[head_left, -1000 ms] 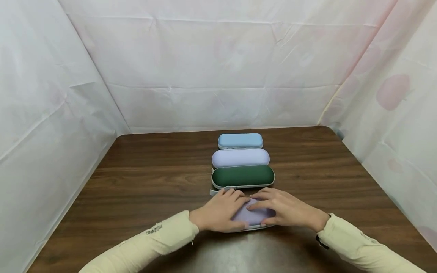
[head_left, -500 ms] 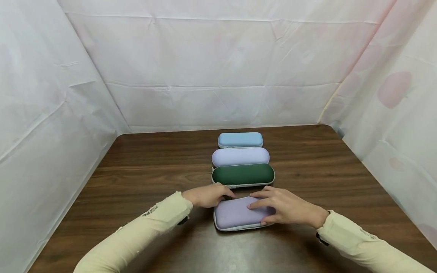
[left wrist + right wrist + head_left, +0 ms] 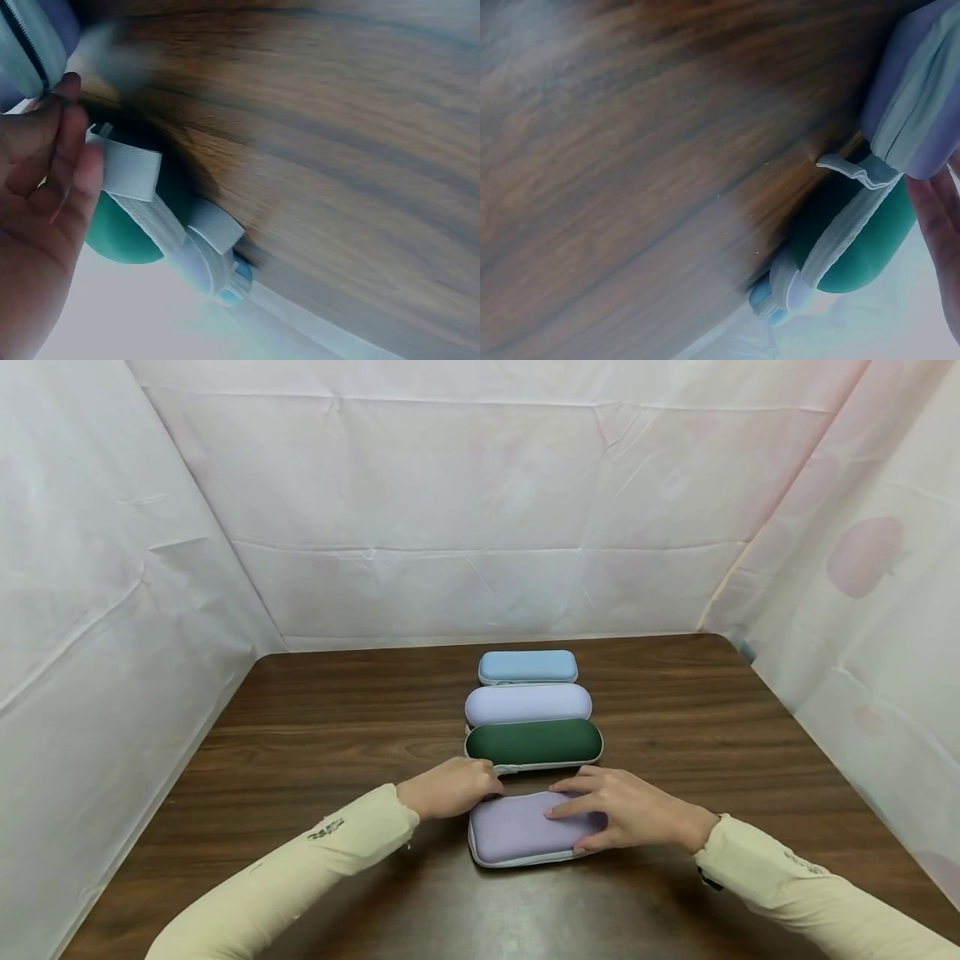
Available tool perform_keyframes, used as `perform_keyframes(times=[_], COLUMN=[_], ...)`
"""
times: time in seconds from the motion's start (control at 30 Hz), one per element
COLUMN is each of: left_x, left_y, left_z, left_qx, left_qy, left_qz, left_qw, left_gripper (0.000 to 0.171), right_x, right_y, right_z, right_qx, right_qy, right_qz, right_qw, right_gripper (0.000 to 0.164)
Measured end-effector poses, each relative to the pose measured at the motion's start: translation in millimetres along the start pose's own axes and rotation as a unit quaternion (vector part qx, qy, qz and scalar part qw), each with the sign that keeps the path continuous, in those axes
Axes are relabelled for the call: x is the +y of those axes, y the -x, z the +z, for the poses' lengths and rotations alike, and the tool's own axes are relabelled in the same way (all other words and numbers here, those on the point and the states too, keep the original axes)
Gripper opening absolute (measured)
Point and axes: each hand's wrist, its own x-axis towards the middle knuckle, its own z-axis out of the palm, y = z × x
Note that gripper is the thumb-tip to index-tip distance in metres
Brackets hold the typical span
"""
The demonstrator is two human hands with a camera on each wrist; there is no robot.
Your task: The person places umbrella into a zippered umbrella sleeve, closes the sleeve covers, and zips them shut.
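Observation:
A purple zip-up pencil case [image 3: 517, 831] lies flat nearest the person. My right hand [image 3: 633, 810] grips its right end, the thumb at the front edge and fingers spread over the top and back. At the back left corner is my left hand [image 3: 453, 787], fingers bent inward. In the left wrist view its thumb and fingers pinch at the end of the case's zipper [image 3: 26, 45], on what looks like the small dark zipper pull [image 3: 52, 95], mostly covered by the fingertips. The zipper looks closed there.
Behind the purple case, a dark green case [image 3: 534, 742], a lavender case [image 3: 528, 703] and a light blue case [image 3: 528, 666] lie in a row going back. Brown wood-grain table [image 3: 322, 735]; white sheeting [image 3: 450, 510] hangs at the back and both sides.
My left hand has moved off the top of the purple case to its back left corner, and its fingers have drawn together there. The right hand has stayed in place.

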Motion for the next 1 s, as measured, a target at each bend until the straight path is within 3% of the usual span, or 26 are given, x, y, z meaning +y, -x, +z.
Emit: perform_keyframes(times=[0.1,0.17,0.4,0.57,1.0], left_x=[-1.4,-3.0,-4.2,2.2,22.9], left_y=[8.0,14.4,38.2,46.9,56.5], left_z=[-0.1,0.5,7.4,11.8,14.0], left_qx=[0.037,0.057,0.088,0.09,0.108], left_qy=[-0.037,-0.038,0.034,0.071,0.043], left_qz=[0.007,0.001,-0.07,-0.109,-0.094], left_qw=[0.9986,0.9977,0.9931,0.9874,0.9888], left_gripper=[0.021,0.019,0.01,0.015,0.017], right_x=[1.6,2.6,4.5,1.3,-19.1], right_y=[0.2,0.6,2.9,5.1,8.8], right_z=[1.0,1.8,7.1,10.5,13.9], right_qx=[0.008,0.013,0.048,0.079,0.093], right_qy=[-0.002,0.001,0.015,0.028,0.055], right_qz=[-0.007,-0.011,-0.024,-0.023,0.049], right_qw=[1.0,1.0,0.998,0.996,0.993], right_gripper=[0.046,0.046,0.043,0.041,0.041])
